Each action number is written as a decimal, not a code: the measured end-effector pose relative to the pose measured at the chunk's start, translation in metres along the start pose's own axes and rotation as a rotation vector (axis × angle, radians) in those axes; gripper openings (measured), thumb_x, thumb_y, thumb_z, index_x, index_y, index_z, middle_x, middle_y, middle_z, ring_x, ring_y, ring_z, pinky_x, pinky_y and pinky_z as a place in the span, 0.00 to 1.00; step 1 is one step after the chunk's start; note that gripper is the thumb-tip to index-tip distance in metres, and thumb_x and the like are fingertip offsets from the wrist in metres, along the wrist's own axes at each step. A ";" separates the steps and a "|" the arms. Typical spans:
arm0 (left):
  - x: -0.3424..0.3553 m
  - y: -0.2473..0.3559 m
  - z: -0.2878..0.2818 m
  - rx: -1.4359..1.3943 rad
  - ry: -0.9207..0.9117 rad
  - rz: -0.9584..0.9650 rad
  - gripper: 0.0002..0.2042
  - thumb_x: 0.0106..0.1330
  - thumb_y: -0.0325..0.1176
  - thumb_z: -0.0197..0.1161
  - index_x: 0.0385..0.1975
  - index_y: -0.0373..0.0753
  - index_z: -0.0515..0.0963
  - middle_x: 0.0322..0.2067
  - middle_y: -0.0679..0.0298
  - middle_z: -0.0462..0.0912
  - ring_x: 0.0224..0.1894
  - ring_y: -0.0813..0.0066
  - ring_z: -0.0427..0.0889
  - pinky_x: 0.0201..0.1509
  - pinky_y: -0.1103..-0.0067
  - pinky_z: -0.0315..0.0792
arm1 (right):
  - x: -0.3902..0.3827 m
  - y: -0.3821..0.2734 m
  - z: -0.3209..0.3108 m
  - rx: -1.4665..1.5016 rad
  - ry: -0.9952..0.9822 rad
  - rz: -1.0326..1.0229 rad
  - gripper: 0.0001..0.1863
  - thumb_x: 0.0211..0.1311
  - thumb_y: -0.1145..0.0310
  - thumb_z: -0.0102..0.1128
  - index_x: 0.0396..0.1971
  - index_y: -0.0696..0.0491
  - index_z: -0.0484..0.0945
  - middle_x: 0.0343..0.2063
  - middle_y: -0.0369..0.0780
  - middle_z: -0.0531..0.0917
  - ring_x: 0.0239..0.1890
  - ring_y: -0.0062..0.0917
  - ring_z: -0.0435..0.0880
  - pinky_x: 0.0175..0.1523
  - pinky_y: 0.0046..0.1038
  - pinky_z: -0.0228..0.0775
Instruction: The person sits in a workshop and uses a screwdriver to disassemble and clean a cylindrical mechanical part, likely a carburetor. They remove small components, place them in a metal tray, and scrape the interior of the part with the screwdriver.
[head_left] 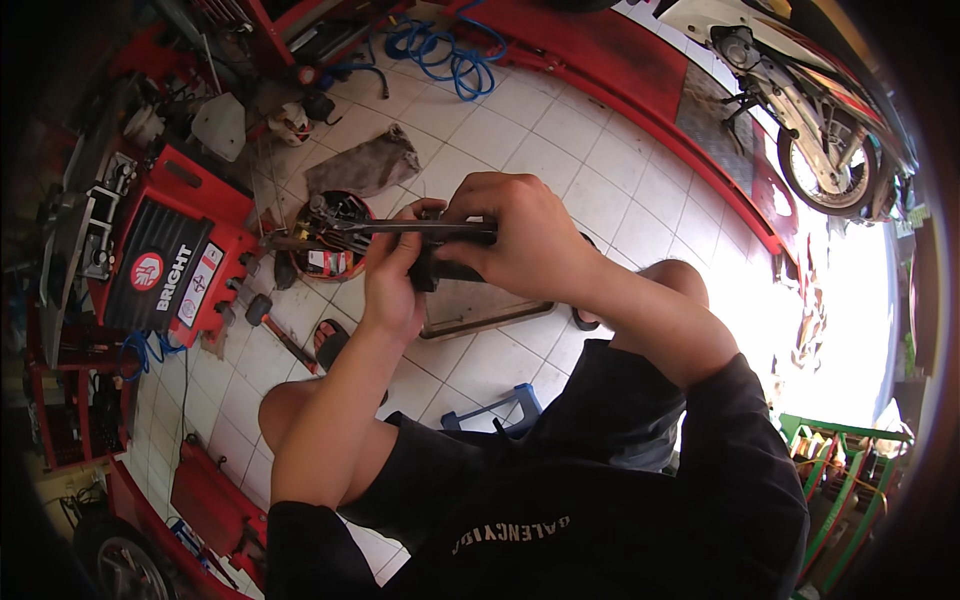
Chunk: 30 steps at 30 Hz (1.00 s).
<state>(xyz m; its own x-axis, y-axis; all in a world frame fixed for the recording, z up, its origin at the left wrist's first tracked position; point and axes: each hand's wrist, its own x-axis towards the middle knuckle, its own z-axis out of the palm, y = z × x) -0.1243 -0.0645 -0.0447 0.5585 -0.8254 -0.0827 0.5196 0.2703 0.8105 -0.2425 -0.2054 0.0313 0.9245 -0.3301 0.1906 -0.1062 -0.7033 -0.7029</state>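
Note:
My left hand (396, 285) is closed around a dark, blocky part (432, 268) in front of me; its kind I cannot make out. Wrapped round the dark handle of a screwdriver-like tool (385, 227), my right hand (520, 225) sits just to the right. The tool's thin metal shaft points left, passing across the left fingers and over the dark part. Whether its tip touches anything is unclear. Below both hands a shallow metal tray (490, 322) rests on the floor, partly hidden by them.
A round container of tools (335, 262) and a grey cloth (365, 168) lie beyond my left hand. A mallet (280, 332) lies near my left foot beside a red machine (170, 255). Blue hose (440, 55), a red lift platform (620, 90) and a motorcycle (820, 140) stand farther off.

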 end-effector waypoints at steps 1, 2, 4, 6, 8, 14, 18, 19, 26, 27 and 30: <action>-0.001 0.001 0.001 -0.004 0.003 -0.012 0.19 0.82 0.41 0.52 0.59 0.32 0.74 0.48 0.62 0.83 0.50 0.75 0.82 0.55 0.78 0.75 | 0.000 0.000 0.000 -0.007 0.000 0.007 0.14 0.49 0.65 0.75 0.38 0.50 0.90 0.38 0.43 0.86 0.41 0.44 0.86 0.46 0.43 0.78; -0.002 0.001 0.002 -0.017 -0.006 -0.016 0.19 0.82 0.41 0.51 0.59 0.32 0.74 0.47 0.62 0.83 0.50 0.75 0.82 0.55 0.78 0.75 | 0.000 -0.001 0.000 -0.014 0.002 0.017 0.14 0.49 0.65 0.76 0.38 0.50 0.90 0.38 0.43 0.86 0.42 0.44 0.86 0.46 0.43 0.78; -0.002 0.002 0.002 0.009 -0.018 0.003 0.19 0.82 0.42 0.51 0.59 0.31 0.74 0.47 0.61 0.84 0.50 0.74 0.83 0.55 0.78 0.76 | 0.000 -0.001 0.001 -0.042 -0.012 0.048 0.14 0.48 0.65 0.76 0.37 0.50 0.90 0.38 0.42 0.85 0.42 0.44 0.86 0.46 0.43 0.78; -0.002 0.001 0.002 0.022 -0.037 0.021 0.20 0.83 0.43 0.50 0.59 0.31 0.74 0.47 0.60 0.84 0.50 0.75 0.83 0.54 0.78 0.76 | 0.000 -0.001 0.003 -0.050 -0.009 0.050 0.14 0.48 0.64 0.76 0.37 0.50 0.90 0.38 0.42 0.85 0.41 0.44 0.86 0.46 0.43 0.78; -0.002 0.000 0.001 0.037 -0.031 0.016 0.20 0.83 0.43 0.50 0.59 0.31 0.74 0.47 0.60 0.84 0.50 0.75 0.83 0.54 0.78 0.76 | -0.001 0.000 0.005 -0.045 0.006 0.020 0.14 0.48 0.64 0.75 0.37 0.49 0.90 0.38 0.41 0.85 0.41 0.44 0.86 0.45 0.44 0.78; -0.003 0.000 -0.001 0.033 -0.040 0.007 0.22 0.83 0.47 0.50 0.58 0.32 0.75 0.46 0.62 0.84 0.48 0.78 0.83 0.52 0.79 0.76 | -0.002 0.000 0.009 -0.096 0.096 -0.111 0.11 0.46 0.68 0.77 0.32 0.53 0.88 0.36 0.38 0.85 0.32 0.39 0.87 0.37 0.38 0.78; -0.004 0.002 0.002 -0.017 0.003 -0.025 0.22 0.83 0.47 0.49 0.57 0.33 0.76 0.45 0.63 0.85 0.46 0.78 0.84 0.51 0.79 0.77 | -0.003 -0.004 0.009 -0.121 0.116 -0.142 0.10 0.46 0.69 0.75 0.31 0.52 0.88 0.36 0.38 0.85 0.30 0.39 0.87 0.36 0.37 0.79; -0.004 0.002 0.002 -0.023 0.013 -0.035 0.22 0.83 0.47 0.49 0.57 0.33 0.76 0.44 0.63 0.85 0.46 0.78 0.84 0.51 0.79 0.77 | -0.003 -0.004 0.008 -0.111 0.109 -0.128 0.09 0.46 0.69 0.75 0.31 0.51 0.88 0.35 0.38 0.85 0.30 0.39 0.87 0.36 0.37 0.79; -0.005 0.001 0.002 -0.010 0.018 -0.038 0.22 0.83 0.48 0.49 0.57 0.33 0.77 0.44 0.63 0.85 0.46 0.77 0.85 0.51 0.78 0.78 | -0.001 -0.001 0.008 -0.114 0.074 -0.129 0.10 0.46 0.68 0.76 0.29 0.52 0.86 0.34 0.38 0.85 0.30 0.40 0.86 0.35 0.37 0.79; -0.005 0.002 0.002 -0.011 0.012 -0.043 0.22 0.83 0.48 0.49 0.57 0.33 0.77 0.44 0.63 0.85 0.46 0.77 0.85 0.51 0.78 0.78 | -0.001 -0.001 0.009 -0.115 0.086 -0.154 0.10 0.46 0.68 0.76 0.29 0.52 0.86 0.34 0.38 0.85 0.30 0.40 0.86 0.35 0.37 0.79; -0.004 0.003 0.002 -0.015 0.021 -0.049 0.22 0.83 0.48 0.49 0.56 0.33 0.77 0.44 0.63 0.85 0.46 0.77 0.85 0.51 0.78 0.78 | -0.001 -0.001 0.009 -0.123 0.107 -0.167 0.10 0.46 0.69 0.75 0.30 0.52 0.85 0.34 0.38 0.85 0.31 0.40 0.86 0.36 0.38 0.79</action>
<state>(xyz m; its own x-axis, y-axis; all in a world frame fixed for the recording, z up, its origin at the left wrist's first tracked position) -0.1264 -0.0611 -0.0413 0.5455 -0.8273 -0.1343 0.5559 0.2373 0.7966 -0.2402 -0.1983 0.0259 0.8896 -0.2633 0.3733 -0.0051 -0.8229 -0.5681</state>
